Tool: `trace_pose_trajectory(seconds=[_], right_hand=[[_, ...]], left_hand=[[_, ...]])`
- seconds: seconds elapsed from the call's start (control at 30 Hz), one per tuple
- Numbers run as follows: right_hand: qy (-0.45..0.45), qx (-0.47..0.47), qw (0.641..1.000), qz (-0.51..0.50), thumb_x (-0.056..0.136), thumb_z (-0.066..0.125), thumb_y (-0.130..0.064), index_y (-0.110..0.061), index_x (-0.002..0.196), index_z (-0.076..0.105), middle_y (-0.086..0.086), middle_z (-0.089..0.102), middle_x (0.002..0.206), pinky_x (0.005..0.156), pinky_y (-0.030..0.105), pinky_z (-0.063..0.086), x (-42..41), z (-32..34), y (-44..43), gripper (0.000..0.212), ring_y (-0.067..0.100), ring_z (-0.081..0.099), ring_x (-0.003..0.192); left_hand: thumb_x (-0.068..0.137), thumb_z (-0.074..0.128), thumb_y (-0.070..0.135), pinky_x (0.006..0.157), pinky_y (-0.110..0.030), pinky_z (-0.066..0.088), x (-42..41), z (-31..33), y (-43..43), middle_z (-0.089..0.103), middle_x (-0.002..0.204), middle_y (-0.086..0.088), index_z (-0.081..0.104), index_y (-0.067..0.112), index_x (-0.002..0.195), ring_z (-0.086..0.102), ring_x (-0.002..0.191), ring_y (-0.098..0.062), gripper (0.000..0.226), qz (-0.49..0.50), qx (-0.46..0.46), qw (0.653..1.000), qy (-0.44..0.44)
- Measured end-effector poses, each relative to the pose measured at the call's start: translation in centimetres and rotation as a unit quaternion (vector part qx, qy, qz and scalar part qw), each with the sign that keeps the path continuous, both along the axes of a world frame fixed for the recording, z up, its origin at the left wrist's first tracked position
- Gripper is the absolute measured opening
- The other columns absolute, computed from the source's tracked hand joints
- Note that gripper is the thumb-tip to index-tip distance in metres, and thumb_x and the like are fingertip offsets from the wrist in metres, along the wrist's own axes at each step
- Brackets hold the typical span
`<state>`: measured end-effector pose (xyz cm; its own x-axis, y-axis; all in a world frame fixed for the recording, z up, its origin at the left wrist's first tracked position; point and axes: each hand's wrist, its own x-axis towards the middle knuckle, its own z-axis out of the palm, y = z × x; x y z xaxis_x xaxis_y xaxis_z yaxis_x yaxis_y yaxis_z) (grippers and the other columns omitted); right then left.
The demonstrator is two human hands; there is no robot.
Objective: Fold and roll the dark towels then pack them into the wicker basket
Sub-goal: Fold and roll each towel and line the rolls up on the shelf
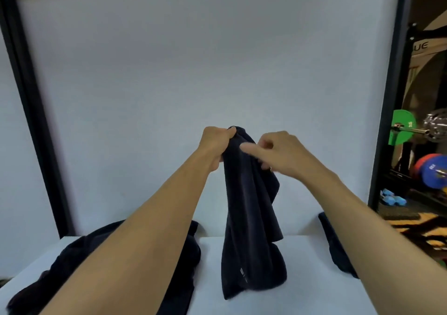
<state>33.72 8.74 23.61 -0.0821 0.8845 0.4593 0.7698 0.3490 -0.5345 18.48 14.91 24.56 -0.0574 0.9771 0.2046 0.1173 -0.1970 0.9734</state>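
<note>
A dark towel [249, 218] hangs lengthwise in front of me, its lower end bunched on the white table [210, 278]. My left hand [215, 145] grips the towel's top edge. My right hand [280, 152] is at the top right of the towel, fingers curled into the cloth and the index finger stretched across it. A heap of other dark towels [174, 266] lies on the table's left side, partly behind my left forearm. Another dark cloth [338, 254] lies at the table's right edge, partly behind my right forearm. No wicker basket is in view.
A white wall panel [205, 60] with black posts stands right behind the table. To the right, past a black post [387, 121], are a green weight plate [401, 130], blue and red plates [433, 169] and a barbell rack.
</note>
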Motion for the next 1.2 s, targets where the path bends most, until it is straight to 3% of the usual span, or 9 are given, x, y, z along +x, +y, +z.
trace_pose_trajectory(seconds=[0.13,0.23,0.33,0.47,0.57,0.8,0.93,1.03,1.2], right_hand=[[-0.046,-0.173,0.983,0.05,0.085,0.067,-0.038,-0.004,0.081,0.066,0.009,0.073,0.073,0.069,0.032,0.061,-1.7,-4.1,-0.3,0.035,0.021,0.072,0.069],[0.103,-0.196,0.971,0.091,0.091,0.056,-0.011,-0.005,0.09,0.067,0.009,0.071,0.086,0.071,0.03,0.06,-1.3,-5.0,0.3,0.012,0.016,0.068,0.072],[0.17,-0.187,0.962,0.105,0.092,0.055,-0.015,-0.003,0.095,0.066,0.007,0.068,0.101,0.072,0.033,0.062,-1.1,-4.3,0.7,0.016,0.016,0.067,0.087],[0.022,-0.18,0.981,0.073,0.088,0.065,-0.034,-0.001,0.089,0.061,0.011,0.067,0.09,0.061,0.031,0.058,-2.9,-5.3,1.3,0.033,0.026,0.069,0.087],[-0.021,-0.138,0.989,0.046,0.087,0.061,-0.025,-0.007,0.077,0.052,0.01,0.062,0.078,0.07,0.04,0.058,-4.0,-6.8,2.0,0.023,0.034,0.069,0.081],[0.385,-0.197,0.89,0.146,0.098,0.056,-0.018,-0.007,0.101,0.065,0.007,0.072,0.099,0.067,0.031,0.055,-3.8,-2.5,2.4,0.015,0.02,0.069,0.086],[0.516,-0.194,0.823,0.135,0.095,0.059,-0.013,0.001,0.102,0.065,0.016,0.071,0.102,0.067,0.031,0.056,-4.1,0.6,3.4,0.017,0.025,0.07,0.086],[0.464,-0.174,0.866,0.066,0.091,0.066,-0.02,-0.006,0.087,0.064,0.01,0.07,0.079,0.052,0.023,0.05,-3.8,2.3,3.1,0.015,0.02,0.066,0.065],[0.534,-0.172,0.822,0.102,0.087,0.064,0.0,0.0,0.078,0.065,0.015,0.068,0.077,0.068,0.035,0.057,-4.2,2.8,3.1,0.009,0.026,0.066,0.071]], left_hand=[[0.094,0.061,0.021,0.085,-0.045,0.058,0.1,-0.8,0.4,0.07,0.104,-0.017,0.063,0.0,0.099,0.068,0.098,-0.032,0.021,0.031,-0.019,0.999,-0.026],[0.091,0.061,0.028,0.088,-0.05,0.054,-0.6,-1.1,0.5,0.069,0.107,-0.022,0.063,0.003,0.091,0.067,0.1,-0.036,0.025,0.068,-0.015,0.998,-0.004],[0.092,0.061,0.028,0.088,-0.052,0.056,-1.6,-1.6,0.7,0.07,0.103,-0.018,0.064,-0.003,0.099,0.068,0.097,-0.035,0.031,0.083,-0.028,0.996,-0.01],[0.095,0.058,0.022,0.083,-0.042,0.058,-2.1,-1.7,0.2,0.065,0.109,-0.014,0.061,0.0,0.109,0.064,0.1,-0.031,0.026,0.083,-0.044,0.995,-0.041],[0.097,0.057,0.018,0.08,-0.039,0.058,-2.8,-1.5,-0.1,0.064,0.111,-0.015,0.059,-0.002,0.112,0.064,0.101,-0.029,0.025,0.087,-0.042,0.994,-0.054],[0.098,0.057,0.022,0.083,-0.037,0.058,-4.7,-1.4,-3.0,0.067,0.115,-0.019,0.061,-0.004,0.118,0.068,0.098,-0.029,0.033,-0.03,-0.06,0.985,-0.159],[0.082,0.069,0.053,0.094,-0.033,0.054,-3.5,-1.6,-6.1,0.059,0.135,-0.006,0.046,0.013,0.142,0.064,0.114,-0.019,0.076,-0.121,0.027,0.992,-0.033],[0.071,0.084,0.039,0.098,-0.028,0.05,-3.0,-2.5,-7.7,0.047,0.138,0.012,0.026,0.031,0.152,0.053,0.122,-0.008,0.099,-0.094,0.13,0.982,0.098],[0.073,0.083,0.026,0.097,-0.02,0.046,-3.6,-3.3,-8.1,0.054,0.131,0.018,0.051,0.035,0.134,0.051,0.116,0.003,0.069,-0.003,0.313,0.912,0.263]])
